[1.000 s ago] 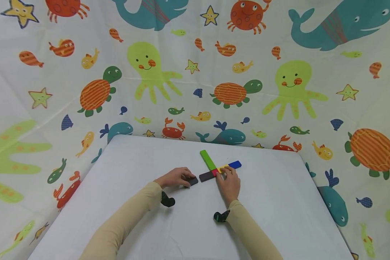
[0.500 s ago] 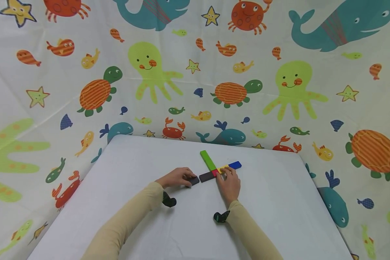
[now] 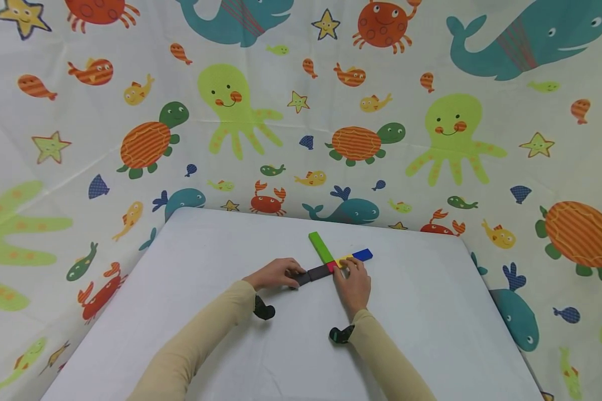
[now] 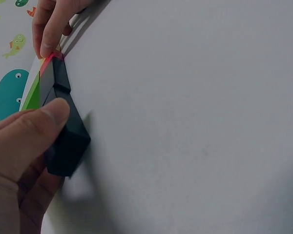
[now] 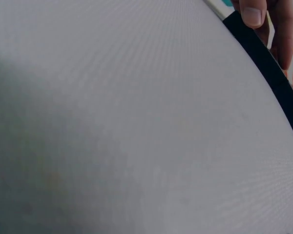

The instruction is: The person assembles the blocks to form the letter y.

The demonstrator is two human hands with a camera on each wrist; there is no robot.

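Observation:
My left hand pinches a black rectangular block between thumb and fingers, low over the white table. One end of it meets a second black block, in line with it. Beyond that comes a small red block, then a yellow block and a blue block, all in one slanting row. A long green block runs from the red block toward the back. My right hand pinches the yellow block beside the red one, its fingers partly covering it. In the right wrist view, the black blocks form one strip.
The white table reaches back to a curtain printed with sea animals. A dark wrist camera hangs below the left sleeve, and another wrist camera below the right one.
My left hand has slid its black block rightward, closing the small gap to the second black block. The right hand and the other blocks have stayed in place.

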